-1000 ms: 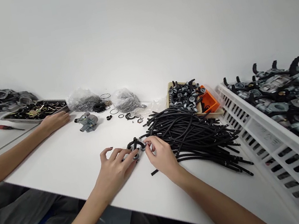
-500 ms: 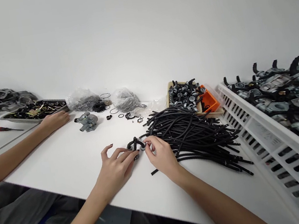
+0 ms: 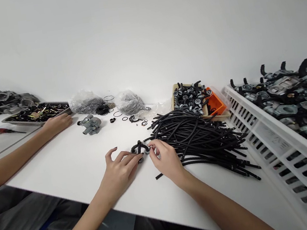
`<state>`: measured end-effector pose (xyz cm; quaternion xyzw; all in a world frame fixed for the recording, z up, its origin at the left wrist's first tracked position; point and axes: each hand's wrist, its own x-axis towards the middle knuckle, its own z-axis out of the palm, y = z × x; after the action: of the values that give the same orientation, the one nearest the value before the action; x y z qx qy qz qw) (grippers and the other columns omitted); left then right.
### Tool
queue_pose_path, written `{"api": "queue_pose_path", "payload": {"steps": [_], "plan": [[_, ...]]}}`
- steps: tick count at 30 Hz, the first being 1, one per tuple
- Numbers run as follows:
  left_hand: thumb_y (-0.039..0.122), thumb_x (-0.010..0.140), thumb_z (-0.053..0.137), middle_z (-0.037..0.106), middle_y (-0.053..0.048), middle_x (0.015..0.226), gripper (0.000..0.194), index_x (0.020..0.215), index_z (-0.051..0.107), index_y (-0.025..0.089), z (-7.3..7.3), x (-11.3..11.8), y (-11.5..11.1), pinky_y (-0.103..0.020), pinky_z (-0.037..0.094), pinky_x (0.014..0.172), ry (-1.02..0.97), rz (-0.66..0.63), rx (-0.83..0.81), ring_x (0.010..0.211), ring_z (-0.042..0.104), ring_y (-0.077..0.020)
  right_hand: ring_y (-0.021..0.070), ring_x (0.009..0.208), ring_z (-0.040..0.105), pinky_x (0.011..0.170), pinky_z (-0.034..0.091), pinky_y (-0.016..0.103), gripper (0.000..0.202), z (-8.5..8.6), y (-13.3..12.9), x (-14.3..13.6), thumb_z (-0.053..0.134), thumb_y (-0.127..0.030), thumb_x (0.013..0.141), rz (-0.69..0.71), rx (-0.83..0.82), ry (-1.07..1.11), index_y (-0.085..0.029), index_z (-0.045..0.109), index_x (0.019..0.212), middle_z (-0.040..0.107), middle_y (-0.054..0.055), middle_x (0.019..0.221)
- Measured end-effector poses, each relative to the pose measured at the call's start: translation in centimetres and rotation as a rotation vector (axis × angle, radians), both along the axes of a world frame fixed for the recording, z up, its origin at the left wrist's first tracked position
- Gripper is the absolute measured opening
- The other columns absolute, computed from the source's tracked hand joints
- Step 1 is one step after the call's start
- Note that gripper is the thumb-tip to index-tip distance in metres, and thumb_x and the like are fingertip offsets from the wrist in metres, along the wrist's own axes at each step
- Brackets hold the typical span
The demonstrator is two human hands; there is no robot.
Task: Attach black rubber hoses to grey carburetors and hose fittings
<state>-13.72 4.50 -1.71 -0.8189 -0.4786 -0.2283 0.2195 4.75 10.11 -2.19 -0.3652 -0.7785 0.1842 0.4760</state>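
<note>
l hand (image 3: 118, 173), r hand (image 3: 164, 158) still at blk fittings (image 3: 139, 146); pose unchgd.

I count three loose elbows (image 3: 139, 144), one loose carburetor (image 3: 91, 125), one screwdriver (image 3: 2, 130), two filled bags (image 3: 128, 102), one grey tray (image 3: 23, 122), one orange bin (image 3: 218, 104), one white crate (image 3: 272, 132), and hoses (image 3: 195, 133) too many to tally.

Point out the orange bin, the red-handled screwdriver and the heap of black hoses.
Orange bin (image 3: 220, 106): head view, on its front wall.
Red-handled screwdriver (image 3: 0, 130): head view, on its handle.
Heap of black hoses (image 3: 194, 132): head view, on its middle.
</note>
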Motion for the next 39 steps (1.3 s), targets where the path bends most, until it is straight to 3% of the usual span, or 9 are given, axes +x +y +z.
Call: {"api": "queue_pose_path", "payload": {"steps": [6, 10, 13, 16, 21, 26, 31, 35, 39], "plan": [[0.022, 0.091, 0.056, 0.074, -0.004, 0.106, 0.036, 0.126, 0.054, 0.028, 0.5, 0.2, -0.5, -0.051, 0.027, 0.101, -0.023, 0.048, 0.011, 0.094, 0.067, -0.0229, 0.0167, 0.066, 0.06, 0.07, 0.048, 0.027, 0.022, -0.1, 0.0, 0.1, 0.047, -0.011, 0.083, 0.004, 0.001, 0.011, -0.019, 0.063, 0.094, 0.068, 0.004, 0.082], [0.028, 0.087, 0.061, 0.068, -0.01, 0.116, 0.042, 0.128, 0.051, 0.024, 0.6, -0.8, -1.3, -0.049, 0.034, 0.098, -0.164, 0.116, 0.058, 0.104, 0.063, -0.0274, 0.0163, 0.065, 0.059, 0.069, 0.048, 0.027, 0.023, -0.2, 0.1, 0.1, 0.046, -0.011, 0.083, -0.009, 0.009, 0.005, -0.019, 0.063, 0.095, 0.067, 0.004, 0.081], [0.035, 0.086, 0.061, 0.066, -0.01, 0.118, 0.044, 0.126, 0.049, 0.023, 0.1, -2.5, -2.1, -0.042, 0.041, 0.09, -0.287, 0.145, -0.076, 0.109, 0.06, -0.0283, 0.0162, 0.064, 0.059, 0.068, 0.048, 0.027, 0.023, -0.2, 0.1, 0.1, 0.046, -0.011, 0.083, -0.019, 0.016, 0.001, -0.019, 0.064, 0.095, 0.066, 0.003, 0.079], [0.04, 0.088, 0.058, 0.07, -0.004, 0.11, 0.034, 0.12, 0.056, 0.028, -0.5, -4.2, -2.7, -0.039, 0.043, 0.088, -0.324, 0.157, -0.244, 0.103, 0.063, -0.0252, 0.016, 0.064, 0.059, 0.067, 0.048, 0.027, 0.022, -0.2, 0.1, 0.0, 0.046, -0.011, 0.083, -0.02, 0.021, 0.004, -0.019, 0.064, 0.095, 0.066, 0.003, 0.078], [0.041, 0.092, 0.052, 0.074, -0.002, 0.101, 0.026, 0.113, 0.063, 0.029, -1.0, -5.3, -2.2, -0.037, 0.044, 0.088, -0.365, 0.137, -0.311, 0.094, 0.068, -0.0228, 0.0164, 0.066, 0.059, 0.069, 0.048, 0.027, 0.022, -0.1, -0.1, 0.0, 0.046, -0.012, 0.084, -0.019, 0.017, -0.007, -0.019, 0.064, 0.096, 0.067, 0.003, 0.079], [0.041, 0.092, 0.053, 0.075, -0.003, 0.097, 0.021, 0.102, 0.065, 0.026, -0.1, -5.1, -1.2, -0.039, 0.043, 0.089, -0.325, 0.101, -0.24, 0.091, 0.069, -0.023, 0.0159, 0.066, 0.06, 0.068, 0.048, 0.027, 0.023, 0.0, 0.0, 0.1, 0.046, -0.011, 0.084, -0.02, 0.011, -0.002, -0.02, 0.064, 0.095, 0.068, 0.003, 0.08], [0.038, 0.088, 0.059, 0.074, -0.005, 0.093, 0.02, 0.101, 0.062, 0.023, 2.0, -4.7, -0.6, -0.037, 0.049, 0.082, -0.391, 0.072, -0.048, 0.089, 0.069, -0.0234, 0.0161, 0.066, 0.06, 0.068, 0.049, 0.027, 0.023, 0.0, 0.0, 0.2, 0.046, -0.012, 0.084, -0.021, -0.001, 0.007, -0.02, 0.064, 0.095, 0.068, 0.003, 0.081], [0.029, 0.088, 0.06, 0.074, -0.004, 0.089, 0.014, 0.101, 0.061, 0.022, 3.4, -3.3, 1.2, -0.037, 0.049, 0.082, -0.348, 0.016, 0.064, 0.085, 0.068, -0.0217, 0.017, 0.069, 0.062, 0.069, 0.049, 0.027, 0.023, 0.1, -0.1, 0.2, 0.046, -0.011, 0.084, -0.008, -0.009, 0.014, -0.02, 0.063, 0.096, 0.068, 0.004, 0.082], [0.023, 0.089, 0.059, 0.074, -0.002, 0.088, 0.01, 0.1, 0.06, 0.022, 3.5, -2.2, 3.3, -0.04, 0.045, 0.089, -0.259, -0.065, 0.089, 0.075, 0.068, -0.0179, 0.017, 0.07, 0.062, 0.069, 0.049, 0.028, 0.023, 0.2, -0.1, 0.3, 0.047, -0.011, 0.084, -0.022, -0.016, 0.017, -0.02, 0.064, 0.096, 0.069, 0.004, 0.084]]}}
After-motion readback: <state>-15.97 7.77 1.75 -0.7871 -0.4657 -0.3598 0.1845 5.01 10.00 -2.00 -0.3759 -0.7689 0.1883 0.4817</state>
